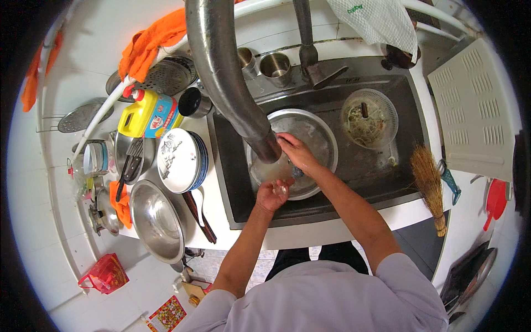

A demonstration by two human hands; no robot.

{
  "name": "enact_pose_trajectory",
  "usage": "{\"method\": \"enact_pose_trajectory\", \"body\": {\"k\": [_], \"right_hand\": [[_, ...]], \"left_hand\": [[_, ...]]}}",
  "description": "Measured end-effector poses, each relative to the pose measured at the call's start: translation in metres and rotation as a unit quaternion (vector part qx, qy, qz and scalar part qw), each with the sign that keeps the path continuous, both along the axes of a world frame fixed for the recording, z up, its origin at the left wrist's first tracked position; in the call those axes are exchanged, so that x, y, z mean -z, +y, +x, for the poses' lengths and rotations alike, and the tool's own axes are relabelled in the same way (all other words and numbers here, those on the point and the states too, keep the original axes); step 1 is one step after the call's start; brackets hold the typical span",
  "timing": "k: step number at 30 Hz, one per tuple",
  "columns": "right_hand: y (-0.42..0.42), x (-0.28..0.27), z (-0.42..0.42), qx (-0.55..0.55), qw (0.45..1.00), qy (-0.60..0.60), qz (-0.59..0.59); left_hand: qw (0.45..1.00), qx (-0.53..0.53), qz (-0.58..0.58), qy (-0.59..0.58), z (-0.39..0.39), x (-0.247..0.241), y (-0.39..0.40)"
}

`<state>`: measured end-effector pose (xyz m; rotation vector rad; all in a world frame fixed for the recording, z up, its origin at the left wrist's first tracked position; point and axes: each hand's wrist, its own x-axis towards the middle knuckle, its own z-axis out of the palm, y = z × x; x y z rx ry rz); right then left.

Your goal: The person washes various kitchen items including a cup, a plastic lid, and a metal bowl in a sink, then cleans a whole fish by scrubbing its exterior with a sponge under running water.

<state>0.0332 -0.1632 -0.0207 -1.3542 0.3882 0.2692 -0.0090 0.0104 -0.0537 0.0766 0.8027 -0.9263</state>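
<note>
My left hand is over the near left rim of a round metal basin in the dark sink. Its fingers are curled upward around something clear, which may be water or a small transparent thing. My right hand is above the basin, its fingertips beside the end of the metal faucet spout. The spout hides part of those fingers, so whether they hold something is unclear. Cloudy water fills part of the basin, and a small dark thing shows between the hands.
A clear plastic strainer basket with scraps sits in the sink's right side. To the left stand stacked plates, a steel bowl and a yellow detergent jug. Metal cups line the back. A straw brush lies on the right edge.
</note>
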Motion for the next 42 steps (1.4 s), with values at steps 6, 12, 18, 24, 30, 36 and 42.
{"method": "enact_pose_trajectory", "body": {"k": [6,12,18,24,30,36,42], "right_hand": [[-0.006,0.046,-0.010,-0.009,0.969,0.006,-0.245],[-0.017,0.115,-0.033,-0.195,0.746,-0.049,-0.635],[-0.005,0.015,-0.039,0.016,0.968,-0.095,-0.233],[0.019,-0.038,-0.050,0.051,0.916,-0.256,-0.306],[-0.003,0.061,-0.032,-0.005,0.925,-0.098,-0.368],[-0.036,0.135,-0.035,-0.273,0.861,0.035,-0.429],[-0.012,-0.026,-0.051,-0.067,0.891,-0.215,-0.393]], "left_hand": [[0.977,0.013,-0.182,-0.112,-0.004,-0.020,-0.003],[0.958,-0.066,-0.255,-0.114,-0.008,-0.035,-0.014],[0.973,-0.113,-0.186,-0.081,0.002,-0.017,-0.003],[0.990,-0.069,0.024,-0.122,-0.004,-0.016,-0.019],[0.983,0.054,0.080,-0.156,0.019,-0.024,0.004],[0.928,0.146,0.264,-0.218,0.029,-0.004,0.009],[0.824,0.170,0.498,-0.208,0.024,-0.034,-0.008]]}}
